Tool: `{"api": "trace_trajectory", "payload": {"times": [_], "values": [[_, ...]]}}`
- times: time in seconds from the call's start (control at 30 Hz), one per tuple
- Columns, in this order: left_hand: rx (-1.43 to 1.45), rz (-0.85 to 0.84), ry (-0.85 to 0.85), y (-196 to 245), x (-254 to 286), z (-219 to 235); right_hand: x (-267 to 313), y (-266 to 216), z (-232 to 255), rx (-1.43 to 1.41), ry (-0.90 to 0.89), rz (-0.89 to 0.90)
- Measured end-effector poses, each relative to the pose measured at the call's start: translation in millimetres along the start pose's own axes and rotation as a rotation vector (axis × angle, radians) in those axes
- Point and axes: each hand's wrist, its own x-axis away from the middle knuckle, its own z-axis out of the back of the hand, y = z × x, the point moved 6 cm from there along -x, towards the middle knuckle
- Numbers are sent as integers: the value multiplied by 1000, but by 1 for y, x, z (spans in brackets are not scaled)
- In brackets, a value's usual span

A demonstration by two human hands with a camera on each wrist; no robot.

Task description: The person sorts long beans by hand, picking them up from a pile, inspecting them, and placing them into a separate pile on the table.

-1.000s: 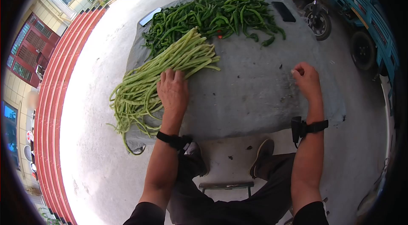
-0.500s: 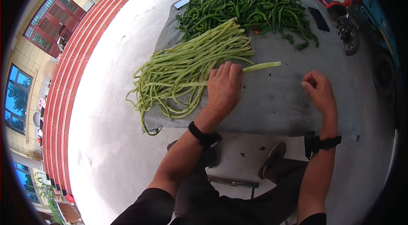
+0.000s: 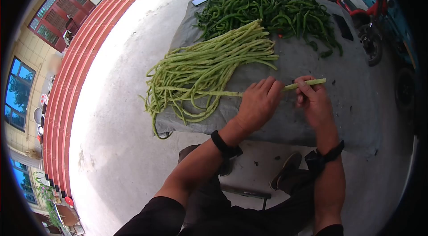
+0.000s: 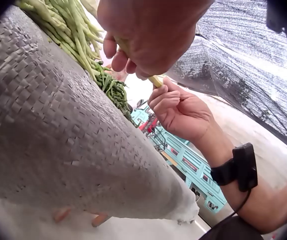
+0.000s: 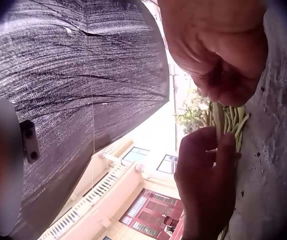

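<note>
Near the centre of the head view, the left hand [image 3: 258,102] and right hand [image 3: 314,100] share one long bean [image 3: 307,84], each grip closed around it, fingers curled. The bean's free end pokes out toward the right, above the grey cloth [image 3: 285,115] covering the desk. The bean pile [image 3: 209,64] lies left of centre; green peppers [image 3: 276,13] fill the upper middle.
</note>
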Motion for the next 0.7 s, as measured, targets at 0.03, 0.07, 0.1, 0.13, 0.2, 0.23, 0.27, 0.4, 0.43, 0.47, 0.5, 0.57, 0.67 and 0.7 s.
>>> {"api": "trace_trajectory", "payload": {"times": [0.03,0.07,0.1,0.13,0.2,0.23,0.27,0.4,0.43,0.47,0.5,0.57,0.67,0.7], "values": [[6,12,-3,-2,-1,0,-1,-5,11,-12,48,23],[-5,23,-16,-4,-1,-1,-3,-11,28,-24,92,45],[-17,37,-29,-8,0,0,-3,-16,44,-36,134,65],[-30,50,-42,-12,1,0,-2,-23,60,-62,182,88],[-101,70,-79,-27,4,-4,0,-37,92,-116,281,139],[-137,79,-98,-34,7,-5,2,-39,106,-133,324,156],[-136,118,-126,-44,10,-7,4,-41,118,-150,367,174],[-176,233,-207,-81,21,5,11,-55,167,-187,454,234],[-195,247,-218,-88,21,13,14,-60,175,-197,475,252],[-127,255,-222,-94,22,22,17,-64,182,-200,486,261],[-57,259,-227,-99,21,32,20,-68,189,-202,498,272],[0,263,-235,-104,17,47,27,-75,198,-196,539,302],[-97,220,-238,-101,15,61,36,-86,206,-195,607,375],[-134,203,-232,-101,15,63,40,-93,211,-213,623,415]]}}
